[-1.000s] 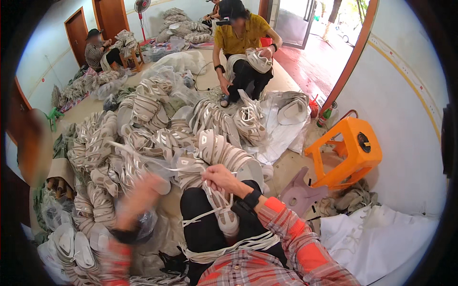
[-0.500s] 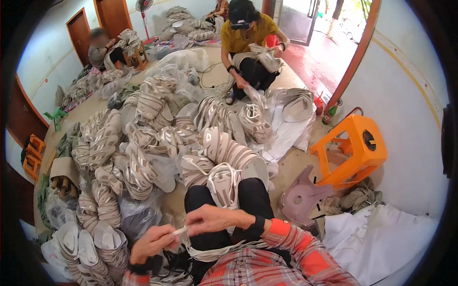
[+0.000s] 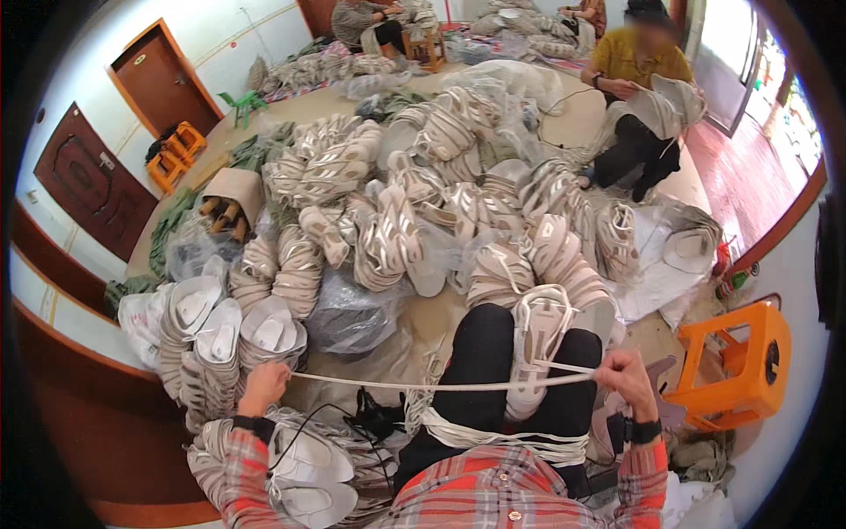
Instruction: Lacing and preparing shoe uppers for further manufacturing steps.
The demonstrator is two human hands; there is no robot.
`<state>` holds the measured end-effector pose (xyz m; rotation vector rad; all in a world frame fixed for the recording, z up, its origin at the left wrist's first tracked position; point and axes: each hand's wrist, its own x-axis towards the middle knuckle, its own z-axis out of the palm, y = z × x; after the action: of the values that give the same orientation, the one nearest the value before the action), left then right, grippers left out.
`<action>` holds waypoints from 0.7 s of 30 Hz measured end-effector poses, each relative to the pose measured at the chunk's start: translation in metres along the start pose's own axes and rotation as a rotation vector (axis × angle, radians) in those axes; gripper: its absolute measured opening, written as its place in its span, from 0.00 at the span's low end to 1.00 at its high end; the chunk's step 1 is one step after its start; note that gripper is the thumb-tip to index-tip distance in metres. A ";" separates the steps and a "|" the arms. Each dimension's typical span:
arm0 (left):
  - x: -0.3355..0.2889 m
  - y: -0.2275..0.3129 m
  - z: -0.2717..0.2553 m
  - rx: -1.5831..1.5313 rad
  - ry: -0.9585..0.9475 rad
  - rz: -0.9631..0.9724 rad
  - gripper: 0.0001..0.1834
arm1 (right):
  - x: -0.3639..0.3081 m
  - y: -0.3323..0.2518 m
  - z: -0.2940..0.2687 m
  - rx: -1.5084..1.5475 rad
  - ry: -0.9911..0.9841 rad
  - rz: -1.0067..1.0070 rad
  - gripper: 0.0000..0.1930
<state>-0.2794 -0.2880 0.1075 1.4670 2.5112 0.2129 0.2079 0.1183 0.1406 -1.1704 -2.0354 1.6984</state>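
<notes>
A pale flat shoelace [image 3: 441, 387] is pulled nearly straight across my lap, sagging slightly. Its left end is pinched in my left hand [image 3: 267, 386], out over the stacked shoe uppers. At the other side my right hand [image 3: 624, 375] grips the lace beside my right knee, with a loose strand running back toward the shoe. A beige and white shoe upper [image 3: 539, 339] rests between my knees, toe pointing at me. Several more laces [image 3: 502, 438] lie in a bundle over my thighs. Just beyond my knees lean rows of nested uppers [image 3: 498, 275].
Piles of uppers [image 3: 335, 163] spread over the floor ahead and left. An orange stool [image 3: 736, 366] stands at right. Across from me a person in a yellow top [image 3: 639, 66] handles uppers. Clear plastic bags [image 3: 357, 309] lie left of my knees; other people sit farther back.
My hands, close together before, have moved wide apart, drawing the lace out between them. My view has swung left. The person across now holds an upper higher.
</notes>
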 end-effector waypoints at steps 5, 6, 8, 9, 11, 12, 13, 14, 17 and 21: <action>0.017 -0.007 0.054 0.258 0.461 -0.432 0.07 | -0.035 -0.010 0.011 -0.123 -0.248 0.011 0.07; 0.017 -0.035 0.064 -0.190 0.401 -0.649 0.06 | -0.041 -0.011 0.017 -0.259 -0.370 -0.185 0.08; 0.040 -0.019 0.074 -1.019 0.505 -0.741 0.06 | -0.058 0.000 0.022 -0.472 -0.563 -0.349 0.11; 0.056 -0.004 0.079 -1.859 0.559 -0.777 0.08 | -0.069 0.008 0.024 -0.540 -0.658 -0.338 0.14; 0.083 0.043 0.083 -1.812 0.629 -0.604 0.11 | -0.083 0.022 0.029 -0.571 -0.746 -0.364 0.15; 0.098 0.074 0.084 -1.739 0.621 -0.591 0.12 | -0.089 0.026 0.033 -0.502 -0.864 -0.280 0.15; 0.108 0.105 0.082 -1.668 0.611 -0.575 0.14 | -0.093 0.028 0.037 -0.426 -0.976 -0.194 0.16; 0.116 0.125 0.087 -1.663 0.473 -0.496 0.16 | -0.083 0.024 0.039 -0.488 -1.120 -0.052 0.16; 0.123 0.198 0.091 -1.604 0.144 -0.318 0.13 | -0.029 0.021 0.052 -0.314 -0.640 -0.426 0.13; 0.117 0.295 0.114 -1.068 -0.103 -0.107 0.08 | 0.051 0.019 0.083 -0.095 -0.115 -0.053 0.12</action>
<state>-0.0574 -0.0398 0.0535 0.8406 1.8171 1.1837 0.1302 0.0952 0.0840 -1.0591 -2.2169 1.6981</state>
